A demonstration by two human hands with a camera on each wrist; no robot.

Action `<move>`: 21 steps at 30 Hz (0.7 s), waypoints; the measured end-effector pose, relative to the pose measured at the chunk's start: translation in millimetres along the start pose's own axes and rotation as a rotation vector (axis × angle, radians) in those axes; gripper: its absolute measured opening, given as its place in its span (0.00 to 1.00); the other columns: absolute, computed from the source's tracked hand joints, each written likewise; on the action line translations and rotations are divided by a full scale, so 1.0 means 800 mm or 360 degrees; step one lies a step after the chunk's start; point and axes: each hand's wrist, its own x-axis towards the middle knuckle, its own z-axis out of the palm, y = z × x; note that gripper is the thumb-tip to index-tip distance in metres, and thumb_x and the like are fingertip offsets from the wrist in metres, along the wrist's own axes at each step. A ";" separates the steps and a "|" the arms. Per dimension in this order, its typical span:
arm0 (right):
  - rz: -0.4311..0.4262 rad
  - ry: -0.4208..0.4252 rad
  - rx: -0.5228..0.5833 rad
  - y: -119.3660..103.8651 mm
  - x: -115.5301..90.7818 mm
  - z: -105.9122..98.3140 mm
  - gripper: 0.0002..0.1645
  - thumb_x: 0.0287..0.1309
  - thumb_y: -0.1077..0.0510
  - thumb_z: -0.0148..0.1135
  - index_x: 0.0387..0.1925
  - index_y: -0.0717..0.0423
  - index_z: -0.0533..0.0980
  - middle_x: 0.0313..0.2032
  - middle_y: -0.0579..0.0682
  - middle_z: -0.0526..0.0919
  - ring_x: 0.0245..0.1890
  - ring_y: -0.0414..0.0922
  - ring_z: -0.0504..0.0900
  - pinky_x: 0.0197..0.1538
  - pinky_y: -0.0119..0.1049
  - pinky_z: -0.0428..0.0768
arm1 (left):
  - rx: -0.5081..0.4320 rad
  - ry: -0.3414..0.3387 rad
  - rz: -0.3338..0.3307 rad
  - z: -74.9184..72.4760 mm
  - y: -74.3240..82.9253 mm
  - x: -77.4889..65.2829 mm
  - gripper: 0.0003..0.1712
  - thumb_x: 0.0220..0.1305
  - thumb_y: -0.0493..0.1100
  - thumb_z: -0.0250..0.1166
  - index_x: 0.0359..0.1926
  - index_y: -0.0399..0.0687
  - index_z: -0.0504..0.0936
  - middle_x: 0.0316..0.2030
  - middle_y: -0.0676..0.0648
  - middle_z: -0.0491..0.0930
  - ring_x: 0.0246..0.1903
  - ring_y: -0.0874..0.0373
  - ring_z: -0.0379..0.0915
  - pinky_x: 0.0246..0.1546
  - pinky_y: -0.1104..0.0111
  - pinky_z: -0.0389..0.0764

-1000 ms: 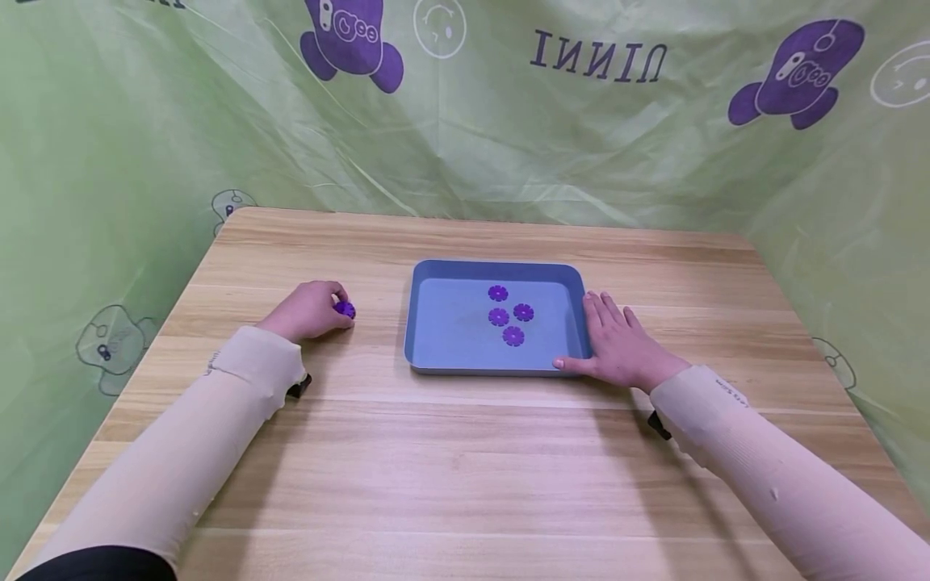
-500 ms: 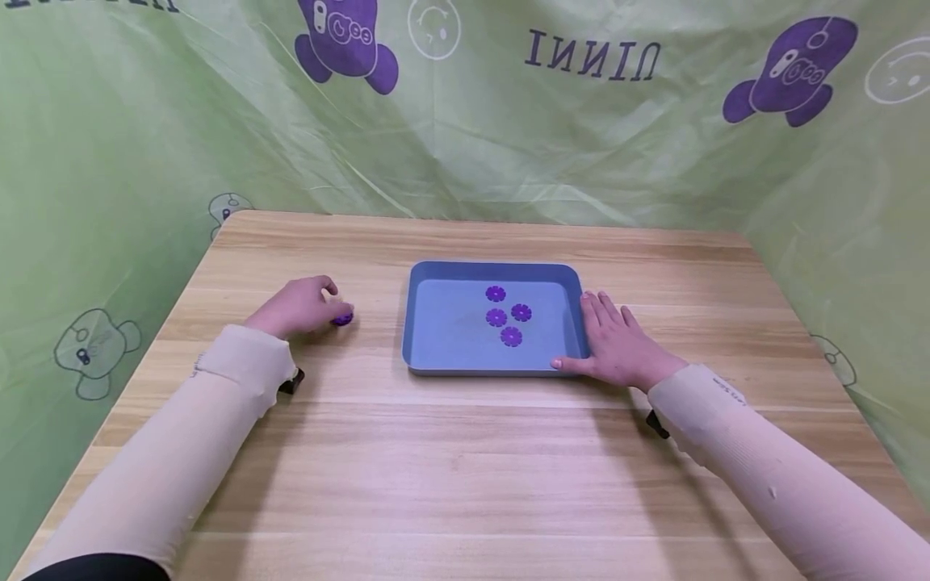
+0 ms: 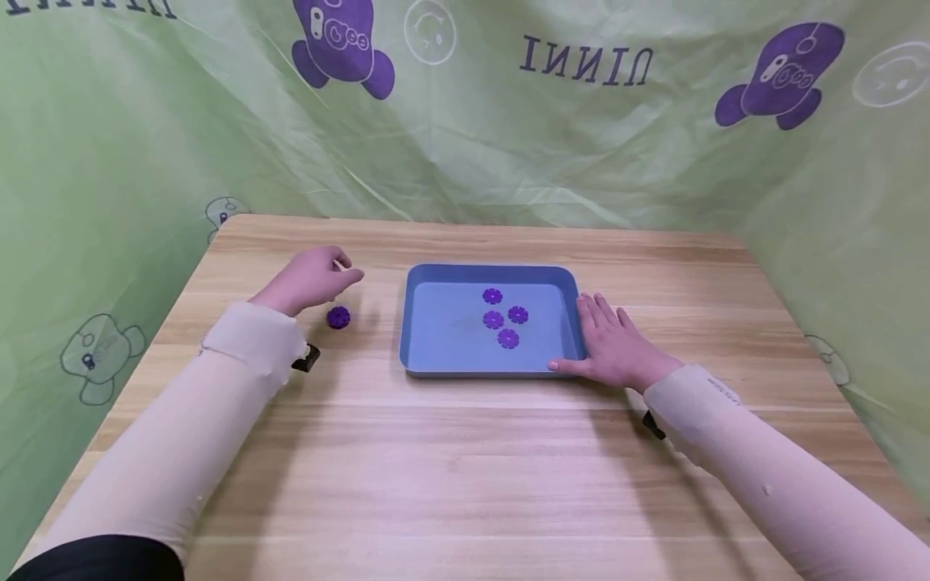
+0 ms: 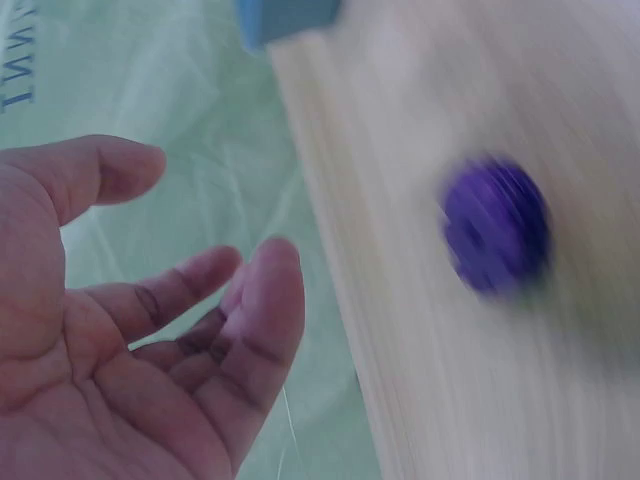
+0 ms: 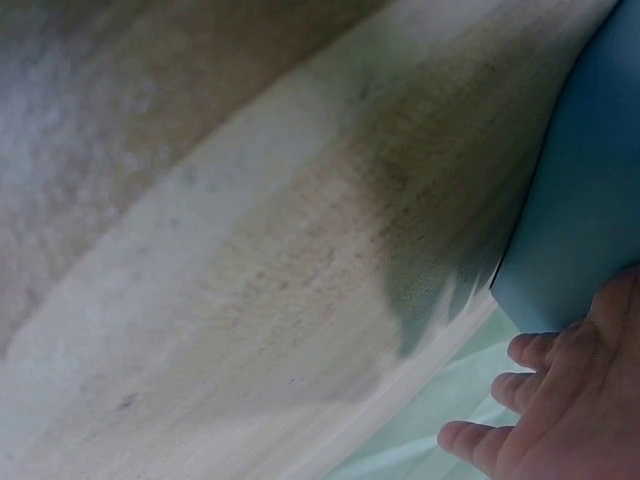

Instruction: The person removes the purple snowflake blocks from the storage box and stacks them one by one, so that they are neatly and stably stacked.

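Note:
Left of the tray stands a small stack of purple flower-shaped discs [image 3: 338, 317], its layered edge blurred in the left wrist view. My left hand [image 3: 314, 278] hovers just beyond the stack, thumb and fingers apart and holding nothing. In the blue tray [image 3: 443, 359] lie several loose purple flower discs [image 3: 493, 319], right of its middle. My right hand [image 3: 621, 347] rests at the tray's right end, fingers straight along the wall and thumb over the near rim. The right wrist view has the fingers [image 5: 520, 390] beside the tray's outer wall [image 5: 575, 220].
A wooden table [image 3: 450, 476] bears everything. Green printed cloth [image 3: 465, 153] hangs behind it and at both sides. Black wrist devices show under both cuffs.
My left hand has let go of the purple disc stack, leaving it on the table, and has moved up and away from it. My right hand has stayed on the tray.

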 end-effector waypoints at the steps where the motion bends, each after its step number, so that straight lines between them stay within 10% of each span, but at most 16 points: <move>1: -0.0002 -0.0004 0.0003 -0.001 0.000 0.001 0.75 0.61 0.22 0.58 0.77 0.77 0.39 0.78 0.73 0.41 0.78 0.70 0.38 0.74 0.68 0.40 | -0.0065 -0.0015 0.0007 0.001 0.005 0.001 0.28 0.75 0.52 0.56 0.59 0.30 0.73 0.44 0.34 0.81 0.44 0.40 0.80 0.50 0.48 0.79; 7: -0.0018 -0.0007 0.0005 -0.004 0.002 0.004 0.75 0.60 0.22 0.58 0.77 0.76 0.39 0.78 0.72 0.40 0.78 0.69 0.38 0.74 0.68 0.41 | -0.0352 -0.0131 0.0081 0.010 0.041 0.011 0.25 0.77 0.48 0.56 0.62 0.30 0.73 0.58 0.30 0.74 0.52 0.35 0.77 0.54 0.50 0.81; 21: -0.0006 0.0015 -0.0018 0.002 -0.001 0.000 0.75 0.60 0.21 0.57 0.77 0.77 0.39 0.78 0.73 0.42 0.78 0.69 0.38 0.74 0.68 0.42 | -0.0458 -0.0314 0.0179 0.066 0.125 0.055 0.20 0.75 0.45 0.61 0.56 0.32 0.74 0.55 0.33 0.77 0.51 0.38 0.79 0.50 0.57 0.82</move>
